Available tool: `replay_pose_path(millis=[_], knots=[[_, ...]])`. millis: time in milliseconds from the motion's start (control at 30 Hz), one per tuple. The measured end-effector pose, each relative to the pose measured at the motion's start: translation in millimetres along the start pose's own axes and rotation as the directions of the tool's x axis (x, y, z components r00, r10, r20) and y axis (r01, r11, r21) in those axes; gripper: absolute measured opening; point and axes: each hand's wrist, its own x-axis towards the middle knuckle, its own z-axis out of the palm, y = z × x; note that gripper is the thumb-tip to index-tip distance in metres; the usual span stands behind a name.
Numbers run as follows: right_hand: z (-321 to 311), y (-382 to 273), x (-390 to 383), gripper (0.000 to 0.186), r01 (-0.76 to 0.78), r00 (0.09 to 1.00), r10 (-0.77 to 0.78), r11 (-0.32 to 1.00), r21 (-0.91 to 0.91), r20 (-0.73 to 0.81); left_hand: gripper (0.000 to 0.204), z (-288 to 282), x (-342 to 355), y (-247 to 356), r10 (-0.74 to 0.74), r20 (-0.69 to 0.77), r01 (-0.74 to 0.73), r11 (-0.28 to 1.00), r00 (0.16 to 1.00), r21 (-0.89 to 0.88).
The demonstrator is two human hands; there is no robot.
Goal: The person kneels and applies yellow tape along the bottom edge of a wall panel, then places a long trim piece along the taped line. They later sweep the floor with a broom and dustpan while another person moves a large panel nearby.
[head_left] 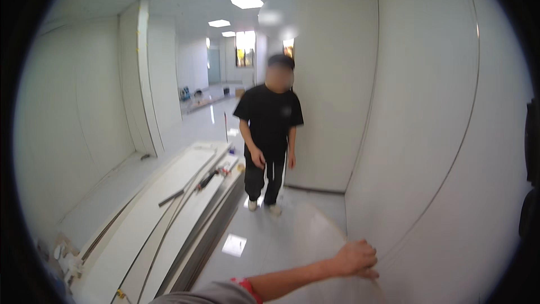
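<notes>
My left hand (354,259), at the end of a bare forearm with a red cuff and grey sleeve, reaches across the lower middle toward the white panel wall (427,135) on the right. Its fingers are curled at a faint, pale beige edge; I cannot make out what, if anything, they grip. My right hand is out of view.
A co-worker in black (264,124) stands ahead on the glossy floor (270,253). Stacked white boards (140,231) with tools (208,179) on them run along the left. A partition (84,107) and column (135,73) stand beyond; the corridor continues back toward windows.
</notes>
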Motion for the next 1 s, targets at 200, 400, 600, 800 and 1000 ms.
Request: replay_pose_path(millis=[200,400,600,800,1000], knots=[[-21.8,-52.5,27.3,0.038,-0.257,0.966,0.259,0.961,0.104,-0.013,0.044,-37.9,-11.8,0.8,-0.007,0.010,0.007,1.000,1.000,0.030],[-47.0,-80.2,25.8,0.036,-0.300,0.953,0.294,0.950,0.086,0.075,0.040,-28.0,-33.4,-5.1,0.005,0.002,-0.005,1.000,1.000,0.023],[-42.3,-101.8,60.8,0.033,-0.362,0.931,0.347,0.915,0.180,0.111,0.035,-56.4,-25.3,-20.1,0.017,0.040,-0.020,0.996,0.999,0.089],[-12.9,-126.7,67.8,0.035,-0.283,0.957,0.285,0.880,0.381,0.053,0.047,-93.9,-44.7,-45.6,-0.022,0.052,0.015,0.993,0.998,0.118],[-23.9,-139.5,69.2,0.027,-0.209,0.978,0.203,0.928,0.307,0.051,0.059,-90.7,-53.6,-43.6,-0.087,0.084,0.076,0.988,0.993,0.132]])
